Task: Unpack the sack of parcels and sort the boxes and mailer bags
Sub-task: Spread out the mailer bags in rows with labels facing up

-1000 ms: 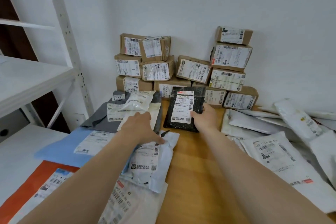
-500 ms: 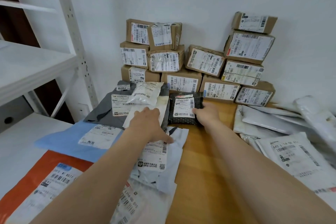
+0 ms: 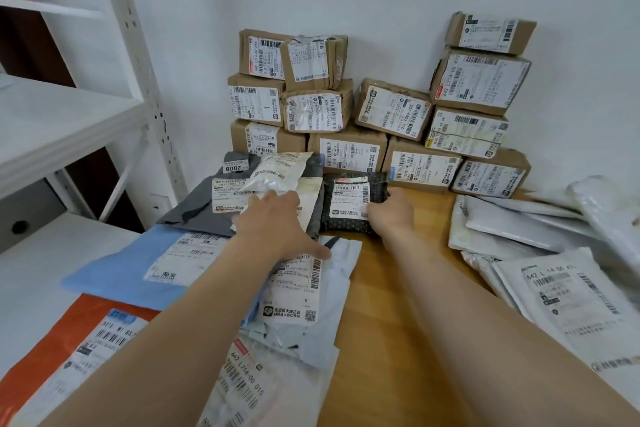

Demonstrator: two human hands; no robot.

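Reaching forward in head view: both bare forearms, over wooden table.

Right hand, centre frame: clamped on lower right corner of black mailer bag, thumb on top beside its white label, other fingers hidden. Black mailer bag: lies flat at centre, just in front of stacked cardboard boxes set against the white wall.

Left hand, left of centre: fingers straight and apart, palm down, rests on cream mailer bag, thumb stretched out over white mailer bag.

Further left: grey mailer bag, blue mailer bag; at lower left, orange mailer bag.

Right edge: loose heap of white mailer bags.

Upper left: white shelf rack.
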